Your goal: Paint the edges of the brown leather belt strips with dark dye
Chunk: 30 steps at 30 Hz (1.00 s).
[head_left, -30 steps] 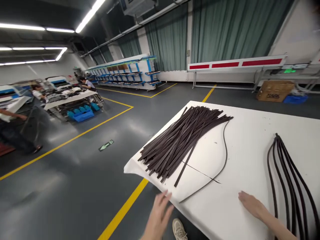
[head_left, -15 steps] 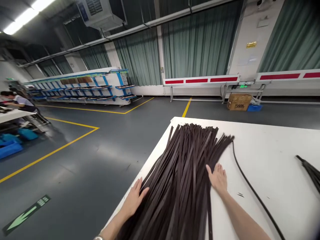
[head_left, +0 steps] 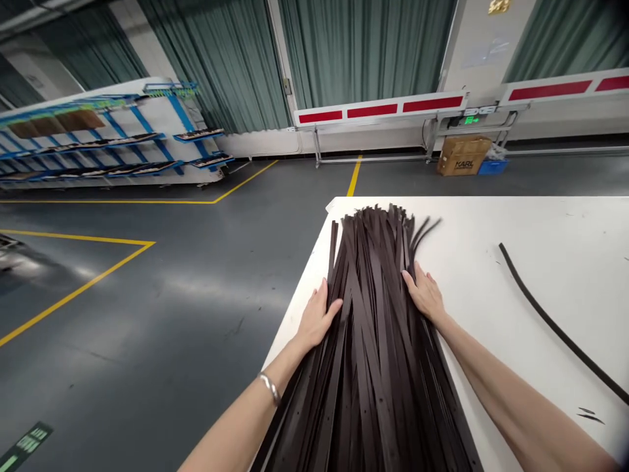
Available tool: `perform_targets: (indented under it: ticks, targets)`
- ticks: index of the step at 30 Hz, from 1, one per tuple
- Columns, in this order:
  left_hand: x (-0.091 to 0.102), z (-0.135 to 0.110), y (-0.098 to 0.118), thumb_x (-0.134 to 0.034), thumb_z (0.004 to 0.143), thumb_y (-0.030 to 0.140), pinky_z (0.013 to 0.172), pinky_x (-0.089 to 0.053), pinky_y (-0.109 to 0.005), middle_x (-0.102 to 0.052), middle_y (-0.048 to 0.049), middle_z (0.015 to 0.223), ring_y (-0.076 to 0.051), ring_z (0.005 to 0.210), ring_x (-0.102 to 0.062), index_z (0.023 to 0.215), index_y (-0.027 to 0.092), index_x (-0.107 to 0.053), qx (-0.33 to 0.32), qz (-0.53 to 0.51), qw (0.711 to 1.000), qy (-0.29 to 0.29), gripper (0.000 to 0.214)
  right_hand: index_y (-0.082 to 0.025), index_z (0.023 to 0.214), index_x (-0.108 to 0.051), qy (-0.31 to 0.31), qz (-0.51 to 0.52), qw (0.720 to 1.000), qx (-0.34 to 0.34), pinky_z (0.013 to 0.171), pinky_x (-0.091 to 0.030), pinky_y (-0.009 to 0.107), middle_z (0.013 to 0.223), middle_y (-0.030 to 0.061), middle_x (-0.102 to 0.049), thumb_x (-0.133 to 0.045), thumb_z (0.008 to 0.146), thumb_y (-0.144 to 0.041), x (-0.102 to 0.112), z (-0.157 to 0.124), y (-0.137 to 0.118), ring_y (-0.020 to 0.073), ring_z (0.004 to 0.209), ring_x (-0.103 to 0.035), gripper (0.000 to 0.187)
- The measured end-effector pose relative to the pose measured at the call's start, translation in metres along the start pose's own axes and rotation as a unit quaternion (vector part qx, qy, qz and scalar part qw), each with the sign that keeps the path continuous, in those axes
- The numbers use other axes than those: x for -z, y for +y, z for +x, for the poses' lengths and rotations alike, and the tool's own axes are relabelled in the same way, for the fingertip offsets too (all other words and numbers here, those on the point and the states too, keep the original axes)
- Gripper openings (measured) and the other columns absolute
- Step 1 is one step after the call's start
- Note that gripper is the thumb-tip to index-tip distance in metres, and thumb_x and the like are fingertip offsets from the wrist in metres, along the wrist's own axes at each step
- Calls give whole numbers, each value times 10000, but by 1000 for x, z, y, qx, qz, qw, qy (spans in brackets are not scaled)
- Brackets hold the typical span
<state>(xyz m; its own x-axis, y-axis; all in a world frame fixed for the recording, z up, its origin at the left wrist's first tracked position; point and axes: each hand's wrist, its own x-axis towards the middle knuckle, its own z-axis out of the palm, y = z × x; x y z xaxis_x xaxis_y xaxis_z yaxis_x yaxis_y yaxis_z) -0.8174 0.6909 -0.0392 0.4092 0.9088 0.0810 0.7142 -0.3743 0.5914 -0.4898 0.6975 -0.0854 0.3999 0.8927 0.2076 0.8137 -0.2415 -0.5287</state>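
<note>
A thick bundle of long, flat, dark brown strips (head_left: 373, 314) lies lengthwise on the white table (head_left: 521, 341), fanning out towards me. My left hand (head_left: 317, 318) rests against the bundle's left side, fingers stretched out and thumb over the outer strips. Against the right side lies my right hand (head_left: 425, 295), its fingers extended and thumb on top of the strips. The bundle sits between both palms, and neither hand closes around it. A couple of strip ends curl out to the right beyond my right fingers.
A single dark strip (head_left: 555, 328) lies apart on the table's right, near small dark scraps (head_left: 590, 415). Beyond the far edge are a cardboard box (head_left: 462, 157), a blue bin (head_left: 493, 167) and a red-and-white bench (head_left: 373, 110). A blue-and-white rack (head_left: 113, 147) stands at left.
Both hands have moved farther up the bundle and pushed inward. Its far end is narrower, with the strips splayed at right drawn in. The view has tilted down.
</note>
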Motion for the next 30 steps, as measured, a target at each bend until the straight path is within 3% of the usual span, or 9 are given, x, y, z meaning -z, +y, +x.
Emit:
perform_targets:
  ticks: [4,7,11,15,21,23,25,27,30]
  targets:
    - [-4,64,0,-253,936,665,1227,-54,-459,-144,-140,1605,-254,1490,-140,1554,126,-101,31,-40,998,27,834,-187,1331,-502,20,-9,999,-35,1039,-414,532,1396,110,-482,-569,931,-405,4,8,-7,270,1251,-500,461]
    - [1,90,-2,-279,909,707,1221,-92,-464,-181,-133,1598,-278,1488,-144,1548,141,-168,58,-69,995,31,861,-182,1317,-514,18,-4,999,-35,1029,-426,525,1378,108,-498,-572,930,-403,-3,19,-25,264,1235,-513,449]
    - [11,102,-8,-299,893,729,1198,-211,-436,-263,-77,1586,-279,1466,-237,1552,218,-180,83,-104,991,23,842,-186,1314,-518,-4,24,1000,-3,1026,-430,518,1380,106,-497,-573,931,-396,-30,31,-63,260,1231,-516,441]
    - [17,111,-8,-400,860,737,1209,-191,-383,-225,-47,1602,-259,1472,-236,1546,233,-206,72,-110,991,28,873,-186,1325,-508,-5,64,998,19,1033,-422,525,1389,108,-490,-571,931,-405,-49,43,-87,265,1241,-509,455]
    - [13,126,4,-424,879,694,1216,-156,-361,-259,-93,1595,-250,1475,-230,1519,172,-281,64,-137,986,66,839,-191,1330,-504,-5,91,996,0,1033,-424,525,1399,109,-479,-572,931,-396,-30,41,-86,267,1246,-504,454]
    - [14,116,8,-312,936,655,1218,-138,-344,-205,-101,1613,-228,1490,-180,1527,141,-246,76,-152,981,91,786,-198,1346,-493,-26,92,995,-7,1043,-413,532,1420,110,-461,-568,933,-397,-13,13,-79,273,1263,-490,465]
    - [18,91,10,-252,965,616,1219,-135,-345,-230,-105,1608,-219,1488,-192,1520,131,-262,89,-164,978,92,736,-208,1380,-462,-61,95,993,-14,1068,-383,549,1460,113,-423,-558,937,-411,11,-36,-69,283,1298,-461,496]
    - [25,46,13,-244,975,600,1220,-142,-345,-269,-84,1598,-208,1479,-223,1513,156,-288,94,-173,978,72,699,-220,1439,-395,-101,101,989,-25,1102,-335,568,1508,119,-371,-517,953,-442,43,-102,-57,293,1345,-417,548]
    - [40,-47,22,-299,962,615,1223,-152,-341,-266,-25,1603,-196,1478,-227,1519,223,-287,78,-183,980,22,682,-229,1535,-210,-153,108,981,-45,1163,-257,542,1559,110,-314,-315,1006,-488,96,-212,-48,266,1423,-328,598]
